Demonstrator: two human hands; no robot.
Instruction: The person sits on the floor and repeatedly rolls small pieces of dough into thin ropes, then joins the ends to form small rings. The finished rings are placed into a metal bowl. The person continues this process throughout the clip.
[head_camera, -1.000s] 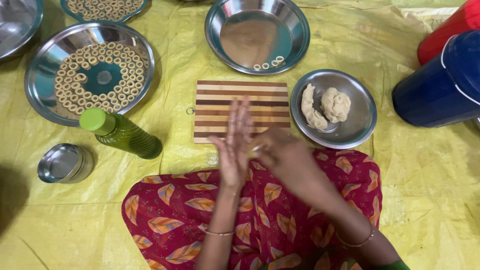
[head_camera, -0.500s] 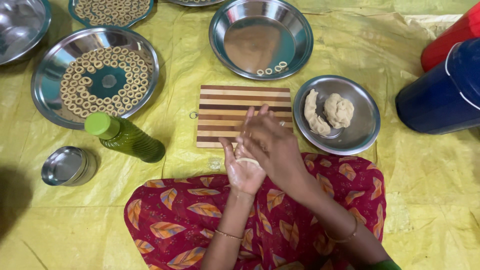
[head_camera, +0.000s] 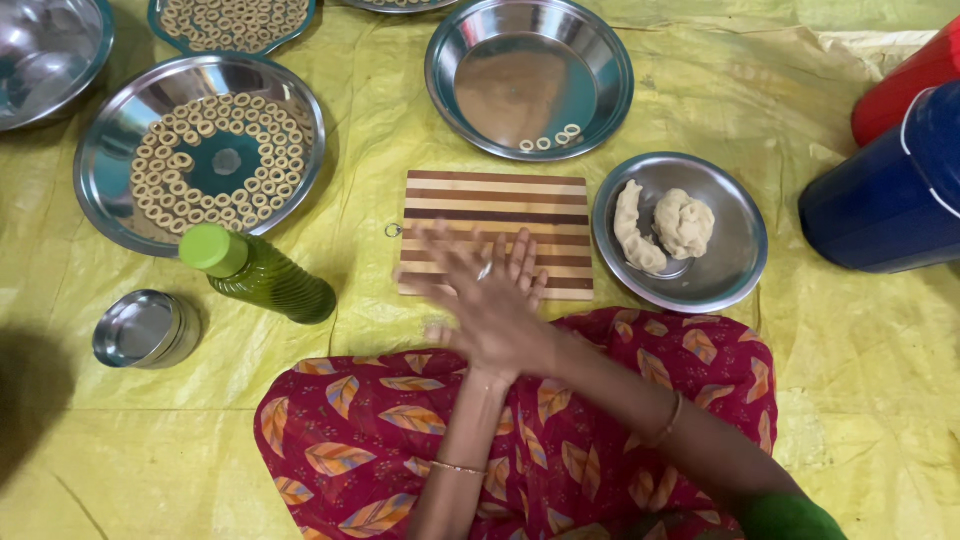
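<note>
My right hand (head_camera: 478, 315) lies flat across my left hand (head_camera: 512, 262), palm on palm, just over the near edge of a striped wooden board (head_camera: 495, 200). The right hand's fingers are blurred and point left. The left hand's fingers point up and away, with a ring on one. A small piece of dough seen earlier between the palms is hidden now. To the right of the board a steel plate (head_camera: 725, 285) holds two pale dough lumps (head_camera: 683, 222).
A yellow sheet (head_camera: 820, 400) covers the floor. A steel plate (head_camera: 105, 190) to the left holds several dough rings (head_camera: 255, 135), and a far plate (head_camera: 500, 90) holds three. A green bottle (head_camera: 265, 280), a small steel tin (head_camera: 145, 328), and blue (head_camera: 890, 200) and red (head_camera: 915, 75) containers are nearby.
The hands went from upright, palm against palm, to lying flat. The right hand has slid leftward over the left palm.
</note>
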